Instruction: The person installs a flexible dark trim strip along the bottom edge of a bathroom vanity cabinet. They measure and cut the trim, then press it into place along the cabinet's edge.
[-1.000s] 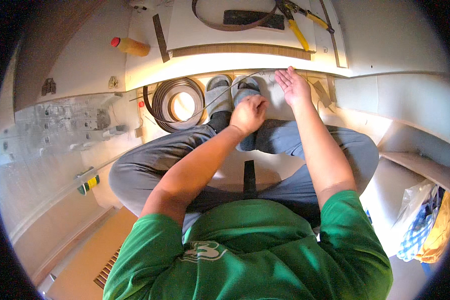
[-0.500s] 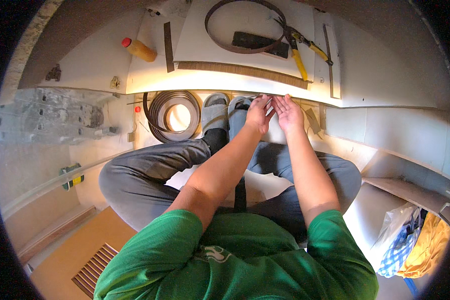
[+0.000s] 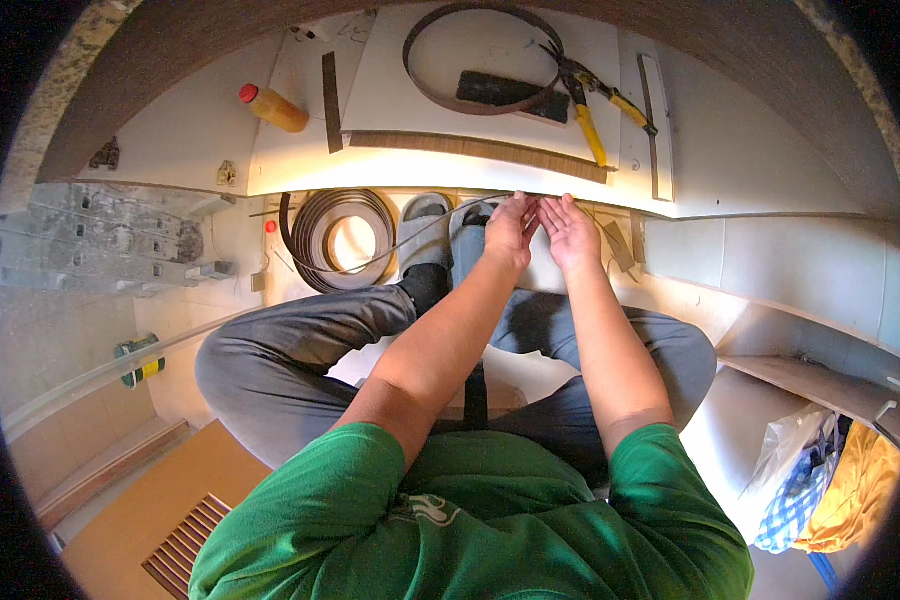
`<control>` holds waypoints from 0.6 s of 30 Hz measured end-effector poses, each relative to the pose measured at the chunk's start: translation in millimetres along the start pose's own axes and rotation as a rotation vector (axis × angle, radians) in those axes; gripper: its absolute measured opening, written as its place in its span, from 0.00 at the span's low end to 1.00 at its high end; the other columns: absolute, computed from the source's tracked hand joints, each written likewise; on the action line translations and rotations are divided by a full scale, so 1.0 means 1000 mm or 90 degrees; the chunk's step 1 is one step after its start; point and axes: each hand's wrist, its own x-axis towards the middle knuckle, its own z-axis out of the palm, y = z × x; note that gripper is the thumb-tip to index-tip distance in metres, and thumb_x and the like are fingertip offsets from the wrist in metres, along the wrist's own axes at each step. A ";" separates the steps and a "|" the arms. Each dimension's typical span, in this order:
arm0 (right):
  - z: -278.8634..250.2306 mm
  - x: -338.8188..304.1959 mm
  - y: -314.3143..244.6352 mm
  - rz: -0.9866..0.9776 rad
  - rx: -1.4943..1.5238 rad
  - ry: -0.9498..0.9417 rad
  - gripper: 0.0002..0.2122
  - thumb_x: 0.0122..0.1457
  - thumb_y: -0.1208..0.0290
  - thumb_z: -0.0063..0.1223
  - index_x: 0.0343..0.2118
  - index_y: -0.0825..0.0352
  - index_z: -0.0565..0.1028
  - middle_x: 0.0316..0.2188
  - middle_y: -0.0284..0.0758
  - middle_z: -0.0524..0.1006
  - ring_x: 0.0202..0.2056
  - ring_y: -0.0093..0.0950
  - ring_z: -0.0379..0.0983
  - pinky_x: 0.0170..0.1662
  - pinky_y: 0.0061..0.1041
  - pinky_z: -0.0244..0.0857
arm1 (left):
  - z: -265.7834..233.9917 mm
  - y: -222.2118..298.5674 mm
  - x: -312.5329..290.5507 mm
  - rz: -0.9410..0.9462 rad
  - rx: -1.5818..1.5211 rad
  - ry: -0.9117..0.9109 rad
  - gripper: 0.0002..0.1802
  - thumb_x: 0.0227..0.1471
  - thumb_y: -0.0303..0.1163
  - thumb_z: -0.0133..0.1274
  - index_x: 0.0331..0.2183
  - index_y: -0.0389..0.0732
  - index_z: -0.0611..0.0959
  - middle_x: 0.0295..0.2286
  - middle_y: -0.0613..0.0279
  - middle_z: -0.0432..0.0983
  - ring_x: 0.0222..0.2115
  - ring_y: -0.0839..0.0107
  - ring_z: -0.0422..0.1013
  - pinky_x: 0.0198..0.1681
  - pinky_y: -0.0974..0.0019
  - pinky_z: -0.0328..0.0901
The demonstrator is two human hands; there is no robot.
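Now the thin, bendy brown strip (image 3: 422,236) curves across the frame's upper middle to your left hand (image 3: 510,230); I can't tell if it pinches. Your right hand (image 3: 574,238) lies palm up, fingers unfolded. You're probably guiding the strip; next needs gentleness.

We could not tell where the thin strip (image 3: 427,229) ended, for the left hand (image 3: 508,232) hid it. On the near left, the green shirt (image 3: 510,530), cut off by the near edge, hid part of the slatted vent (image 3: 183,548).

The coil (image 3: 308,243) lies left of the slippers (image 3: 423,243); beyond them, snips (image 3: 583,115) lie right of a bottle (image 3: 277,110).
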 end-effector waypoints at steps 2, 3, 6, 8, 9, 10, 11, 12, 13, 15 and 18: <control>-0.001 0.000 0.000 0.005 -0.005 0.008 0.14 0.58 0.70 0.55 0.44 0.70 0.69 0.45 0.47 0.74 0.52 0.42 0.70 0.59 0.42 0.62 | 0.001 0.001 0.000 -0.001 0.003 0.010 0.18 0.60 0.42 0.49 0.47 0.41 0.73 0.45 0.60 0.73 0.48 0.66 0.67 0.54 0.60 0.61; -0.002 0.000 -0.001 0.004 -0.011 0.018 0.12 0.59 0.72 0.54 0.43 0.69 0.70 0.46 0.47 0.74 0.52 0.42 0.69 0.59 0.42 0.62 | 0.001 0.002 0.000 -0.002 0.005 0.017 0.19 0.60 0.42 0.50 0.47 0.40 0.73 0.45 0.60 0.73 0.48 0.66 0.67 0.54 0.60 0.61; -0.005 -0.001 -0.003 0.016 -0.002 0.044 0.11 0.59 0.75 0.51 0.44 0.70 0.68 0.44 0.48 0.75 0.51 0.43 0.70 0.58 0.42 0.63 | 0.002 0.002 0.001 -0.001 0.010 0.033 0.20 0.59 0.42 0.51 0.48 0.39 0.72 0.45 0.58 0.73 0.49 0.64 0.67 0.54 0.59 0.61; -0.005 -0.001 -0.005 0.007 -0.009 0.036 0.11 0.59 0.76 0.49 0.44 0.70 0.68 0.44 0.48 0.75 0.50 0.42 0.71 0.57 0.42 0.64 | 0.001 0.002 0.002 -0.001 0.011 0.038 0.21 0.59 0.41 0.51 0.49 0.39 0.72 0.45 0.58 0.73 0.50 0.63 0.67 0.54 0.59 0.61; -0.005 -0.001 -0.006 -0.001 -0.017 0.043 0.10 0.59 0.77 0.48 0.43 0.71 0.67 0.44 0.48 0.74 0.50 0.42 0.71 0.57 0.42 0.64 | 0.000 0.002 0.002 -0.004 0.008 0.038 0.22 0.59 0.41 0.51 0.50 0.38 0.72 0.46 0.57 0.73 0.50 0.63 0.67 0.55 0.59 0.61; -0.004 -0.001 -0.007 0.003 -0.013 0.040 0.10 0.59 0.78 0.48 0.43 0.71 0.67 0.44 0.48 0.74 0.49 0.42 0.71 0.57 0.42 0.64 | 0.000 0.001 0.003 -0.005 0.006 0.040 0.22 0.59 0.41 0.51 0.50 0.38 0.72 0.46 0.57 0.73 0.51 0.62 0.67 0.55 0.59 0.61; -0.004 -0.002 -0.007 0.004 -0.012 0.042 0.10 0.59 0.78 0.47 0.43 0.71 0.67 0.44 0.48 0.74 0.49 0.42 0.71 0.56 0.42 0.64 | -0.001 0.001 0.003 -0.003 0.007 0.035 0.23 0.59 0.42 0.51 0.50 0.38 0.71 0.47 0.56 0.72 0.51 0.62 0.66 0.55 0.58 0.60; -0.003 -0.002 -0.007 0.000 -0.014 0.054 0.10 0.59 0.78 0.47 0.43 0.71 0.67 0.44 0.48 0.74 0.49 0.42 0.71 0.56 0.42 0.65 | -0.001 0.001 0.004 -0.001 0.009 0.032 0.24 0.59 0.42 0.51 0.51 0.38 0.71 0.48 0.56 0.72 0.52 0.62 0.65 0.56 0.58 0.60; -0.003 -0.003 -0.007 0.005 -0.007 0.054 0.10 0.59 0.78 0.46 0.43 0.71 0.67 0.44 0.48 0.74 0.49 0.42 0.71 0.56 0.41 0.65 | -0.001 0.000 0.004 -0.007 0.011 0.036 0.24 0.59 0.43 0.51 0.51 0.38 0.71 0.49 0.56 0.71 0.53 0.62 0.65 0.56 0.57 0.59; -0.002 -0.003 -0.007 0.005 -0.005 0.063 0.10 0.59 0.79 0.45 0.43 0.71 0.67 0.44 0.48 0.74 0.49 0.42 0.71 0.56 0.41 0.65 | -0.002 -0.001 0.004 -0.004 0.015 0.013 0.24 0.59 0.43 0.50 0.52 0.40 0.71 0.50 0.58 0.70 0.55 0.63 0.62 0.58 0.57 0.58; -0.002 -0.001 -0.008 0.011 0.014 0.060 0.11 0.58 0.79 0.46 0.44 0.72 0.67 0.43 0.47 0.75 0.47 0.42 0.72 0.54 0.40 0.67 | -0.003 -0.003 0.002 -0.019 0.003 0.013 0.22 0.59 0.43 0.49 0.52 0.44 0.71 0.51 0.62 0.69 0.57 0.64 0.60 0.59 0.56 0.56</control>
